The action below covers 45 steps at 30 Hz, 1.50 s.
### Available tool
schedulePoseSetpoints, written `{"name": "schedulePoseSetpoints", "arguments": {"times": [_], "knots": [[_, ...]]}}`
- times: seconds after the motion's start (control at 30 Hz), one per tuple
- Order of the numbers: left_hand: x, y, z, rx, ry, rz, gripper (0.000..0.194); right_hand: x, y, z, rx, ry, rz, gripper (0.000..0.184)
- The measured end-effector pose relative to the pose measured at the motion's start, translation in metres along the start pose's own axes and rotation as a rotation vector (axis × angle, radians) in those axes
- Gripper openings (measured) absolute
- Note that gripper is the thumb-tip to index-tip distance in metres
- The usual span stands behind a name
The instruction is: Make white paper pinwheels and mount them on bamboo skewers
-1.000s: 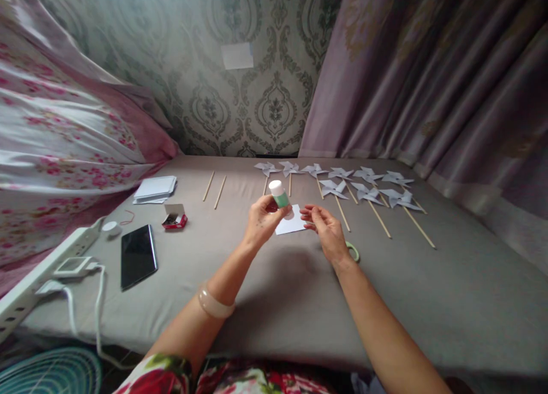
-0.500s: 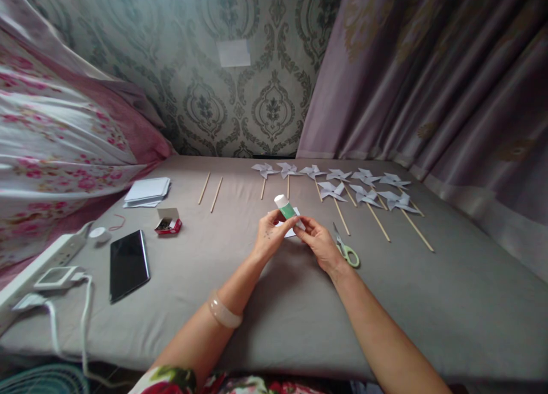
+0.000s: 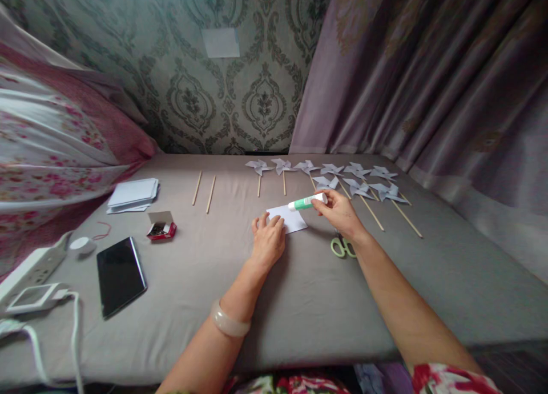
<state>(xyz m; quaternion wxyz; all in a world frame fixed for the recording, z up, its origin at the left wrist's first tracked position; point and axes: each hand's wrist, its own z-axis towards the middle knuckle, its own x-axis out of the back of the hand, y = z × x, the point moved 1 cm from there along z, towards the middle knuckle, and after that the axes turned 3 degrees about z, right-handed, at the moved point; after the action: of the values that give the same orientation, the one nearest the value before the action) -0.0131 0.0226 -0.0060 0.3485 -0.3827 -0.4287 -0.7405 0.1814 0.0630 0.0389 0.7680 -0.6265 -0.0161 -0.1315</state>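
A green and white glue stick (image 3: 305,202) is gripped by its right end in my right hand (image 3: 340,214). It lies almost level, its white left end over a small sheet of white paper (image 3: 293,222); I cannot tell whether that end is capped. My left hand (image 3: 269,242) rests on the left part of the paper with its fingers apart, holding nothing. Scissors with light green handles (image 3: 342,247) lie under my right wrist, their blades mostly hidden. Several white paper pinwheels on sticks (image 3: 358,187) stretch across the cloth beyond my right hand.
Two loose wooden sticks (image 3: 211,194) lie left of the pinwheels. Farther left are a paper stack (image 3: 132,195), a small red box of dark bits (image 3: 161,228), a black tablet-like device (image 3: 121,277), a round white object (image 3: 82,245) and a power strip (image 3: 36,271) with cables.
The glue stick, upright between both hands before, is now tipped level in my right hand alone. My left hand has let go and come down onto the paper, now flat on the cloth.
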Motion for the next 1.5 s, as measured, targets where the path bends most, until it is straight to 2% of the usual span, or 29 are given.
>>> {"name": "schedulePoseSetpoints", "arguments": {"times": [0.1,0.23,0.47,0.83,1.1,1.33,1.43,1.5], "knots": [[-0.002,0.001,0.0,0.011,-0.055,0.081,0.031,-0.008,-0.008,0.012,0.132,-0.075,-0.244,0.037],[-0.001,-0.002,0.0,0.041,-0.067,0.097,0.027,-0.021,-0.017,0.019,0.239,-0.135,-0.509,0.034],[0.001,-0.002,0.001,0.043,-0.07,0.076,0.026,-0.042,-0.031,0.014,0.28,-0.214,-0.679,0.034],[-0.003,-0.003,0.002,0.049,-0.021,0.081,0.022,-0.047,-0.035,0.009,0.3,-0.299,-0.718,0.032],[-0.004,0.001,0.001,0.012,0.009,0.156,0.021,-0.049,-0.031,0.003,0.251,-0.237,-0.666,0.036],[-0.006,0.001,0.007,-0.116,-0.002,0.238,0.022,-0.045,-0.038,0.007,0.25,-0.422,-0.635,0.042],[-0.008,0.001,0.011,-0.098,0.014,0.249,0.024,-0.043,-0.04,0.009,0.236,-0.468,-0.636,0.046],[-0.01,0.001,0.014,-0.077,0.034,0.251,0.024,-0.043,-0.041,0.008,0.239,-0.455,-0.656,0.046]]}}
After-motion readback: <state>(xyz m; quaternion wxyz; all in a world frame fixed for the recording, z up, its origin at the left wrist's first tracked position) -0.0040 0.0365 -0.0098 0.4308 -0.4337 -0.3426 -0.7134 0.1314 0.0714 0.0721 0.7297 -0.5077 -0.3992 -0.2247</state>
